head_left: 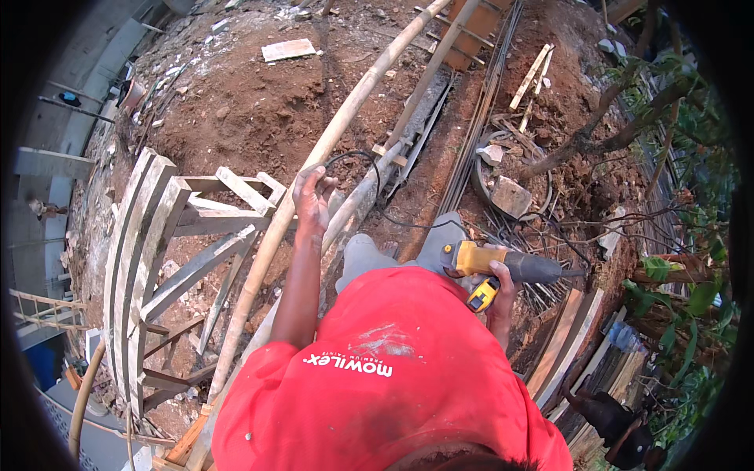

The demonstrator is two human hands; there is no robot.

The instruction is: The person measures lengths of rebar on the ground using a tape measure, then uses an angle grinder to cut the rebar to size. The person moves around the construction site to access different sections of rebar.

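My left hand point(312, 200) is raised beside a long bamboo pole point(345, 118), its fingers curled and pinched on a thin black cord point(363, 152) that loops away to the right. Whether the hand also touches the pole is unclear. In my right hand point(503, 290) is a yellow and dark grey power tool point(514, 263), which looks like an angle grinder, held across the right side of my body. A yellow and black tape measure point(482, 295) sits against the fingers just below the tool; how it is held is hidden.
Wooden frames point(161, 259) stand at the left. Thin metal rods point(479, 133), a round basin point(512, 196) with rubble, and boards point(565, 345) lie to the right. Tree branches point(597, 141) reach in at far right. Another person point(616, 428) is at lower right.
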